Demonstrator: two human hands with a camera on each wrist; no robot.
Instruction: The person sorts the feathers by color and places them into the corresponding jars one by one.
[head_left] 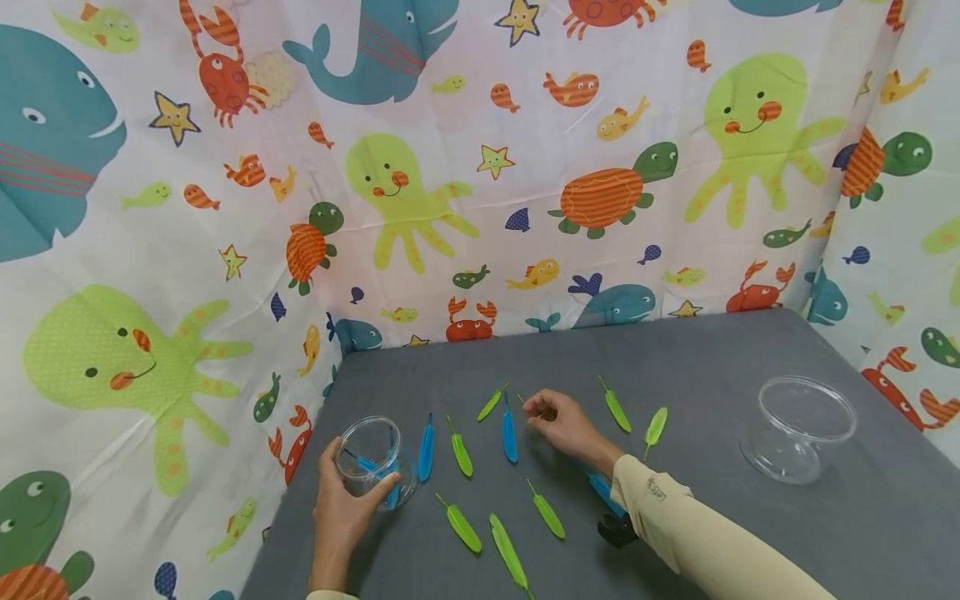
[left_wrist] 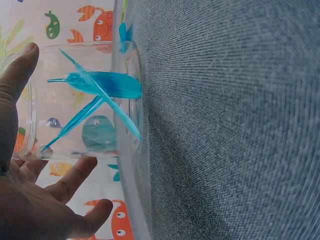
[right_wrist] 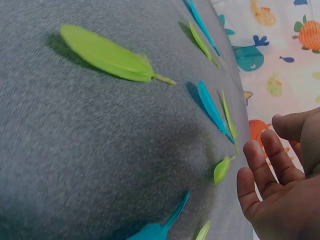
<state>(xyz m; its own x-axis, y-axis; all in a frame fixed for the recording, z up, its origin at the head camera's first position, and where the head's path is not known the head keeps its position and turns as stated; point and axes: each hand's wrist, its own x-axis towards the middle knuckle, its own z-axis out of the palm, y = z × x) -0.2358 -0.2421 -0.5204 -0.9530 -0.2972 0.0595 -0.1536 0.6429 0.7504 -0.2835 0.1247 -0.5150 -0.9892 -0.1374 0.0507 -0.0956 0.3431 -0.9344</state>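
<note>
My left hand (head_left: 341, 504) grips a clear plastic cup (left_wrist: 42, 110) on the table's left side, thumb on one side and fingers on the other. Crossed blue feathers (left_wrist: 117, 85) lie inside the cup. My right hand (head_left: 562, 425) hovers over the middle of the table, fingers loosely bent, with nothing seen in its grasp in the right wrist view. Close to it are a blue feather (head_left: 510, 435) and a green feather (right_wrist: 222, 171), the latter mostly hidden by the hand in the head view. Another blue feather (head_left: 602, 490) is partly covered by the right forearm.
Several green feathers (head_left: 463, 527) lie scattered over the grey tabletop (head_left: 675, 367), with a blue feather (head_left: 426, 450) beside the cup. A second clear container (head_left: 798, 446) with a wide rim stands at the right. Sea-animal curtains (head_left: 525, 250) enclose the back and sides.
</note>
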